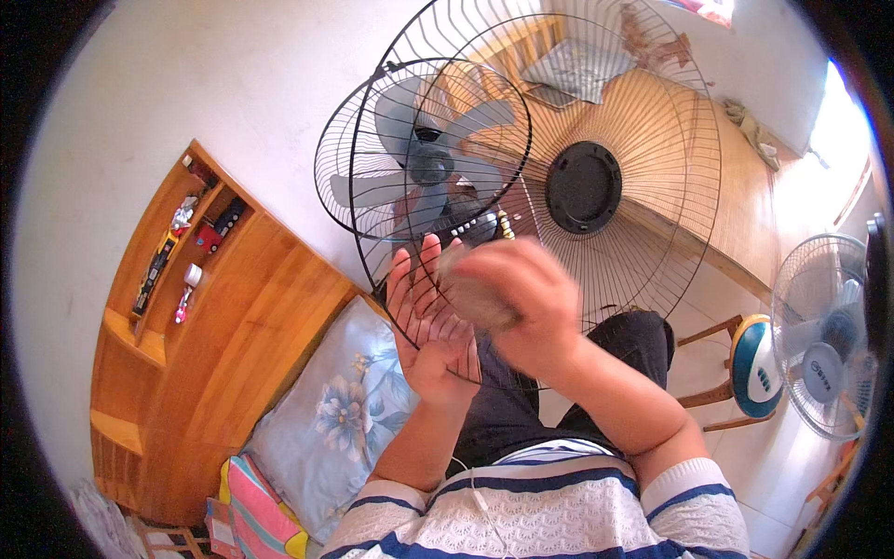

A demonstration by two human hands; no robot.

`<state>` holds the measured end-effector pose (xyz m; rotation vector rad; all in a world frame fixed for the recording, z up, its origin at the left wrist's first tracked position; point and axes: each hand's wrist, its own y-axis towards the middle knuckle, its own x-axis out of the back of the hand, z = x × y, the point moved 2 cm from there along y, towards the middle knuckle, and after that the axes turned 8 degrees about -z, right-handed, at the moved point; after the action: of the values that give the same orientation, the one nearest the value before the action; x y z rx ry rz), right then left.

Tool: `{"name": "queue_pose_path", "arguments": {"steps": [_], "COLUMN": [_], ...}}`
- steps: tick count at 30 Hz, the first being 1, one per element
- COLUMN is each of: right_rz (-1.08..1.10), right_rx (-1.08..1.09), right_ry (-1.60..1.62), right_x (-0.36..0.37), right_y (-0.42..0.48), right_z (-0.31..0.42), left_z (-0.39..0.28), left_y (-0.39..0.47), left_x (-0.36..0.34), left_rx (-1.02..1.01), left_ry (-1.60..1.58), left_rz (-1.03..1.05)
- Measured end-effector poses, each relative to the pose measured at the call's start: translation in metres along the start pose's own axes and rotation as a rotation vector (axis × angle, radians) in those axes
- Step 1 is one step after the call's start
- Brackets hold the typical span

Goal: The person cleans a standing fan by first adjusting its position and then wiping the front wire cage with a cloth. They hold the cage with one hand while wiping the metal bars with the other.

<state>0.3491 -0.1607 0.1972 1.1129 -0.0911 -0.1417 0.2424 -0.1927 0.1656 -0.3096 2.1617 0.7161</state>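
A large black wire fan guard (pixel 583 187) with a round black centre stands tilted before me. My left hand (pixel 434 325) lies against the wires at its lower left edge, palm up, supporting it from behind. My right hand (pixel 534 300), blurred, holds a greyish-brown cloth or pad (pixel 478 297) against the wires just above my left palm. Behind the guard, at upper left, a fan with grey blades (pixel 429 164) stands inside its own wire cage. The lower edge of the large guard is near my knees.
A wooden headboard with shelves (pixel 230 335) and a flowered pillow (pixel 342 412) are at left. A wooden desk (pixel 733 195) stands behind the guard. At right are a round-seated stool (pixel 756 367) and another fan (pixel 824 370).
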Motion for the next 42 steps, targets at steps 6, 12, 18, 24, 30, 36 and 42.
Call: {"name": "queue_pose_path", "arguments": {"steps": [6, 12, 18, 24, 30, 36, 42], "right_rz": [-0.027, -0.114, -0.344, -0.037, -0.215, -0.337, -0.29], "right_rx": [-0.001, -0.216, -0.829, -1.092, -1.157, -1.207, -1.205], "right_ry": [-0.087, -0.019, -0.13, 0.443, 0.456, 0.467, 0.517], "right_x": [-0.003, 0.074, 0.205, 0.194, 0.176, 0.149, 0.139], "right_y": [0.008, -0.002, -0.021, -0.039, -0.057, -0.069, -0.068], "right_z": [-0.013, -0.024, -0.085, -0.098, -0.105, -0.105, -0.097], "left_z": [0.006, -0.013, -0.051, -0.065, -0.07, -0.037, -0.025], "left_y": [-0.005, 0.022, 0.039, 0.049, 0.073, 0.036, 0.027], "left_x": [0.008, 0.006, 0.008, -0.002, -0.012, -0.005, 0.005], "left_rx": [0.042, 0.013, -0.007, 0.086, 0.0, -0.125, -0.097], "left_ry": [0.042, 0.159, 0.117, 0.13, 0.372, 0.217, 0.038], "left_rz": [-0.114, 0.026, 0.112, 0.299, 0.367, 0.131, 0.103]}}
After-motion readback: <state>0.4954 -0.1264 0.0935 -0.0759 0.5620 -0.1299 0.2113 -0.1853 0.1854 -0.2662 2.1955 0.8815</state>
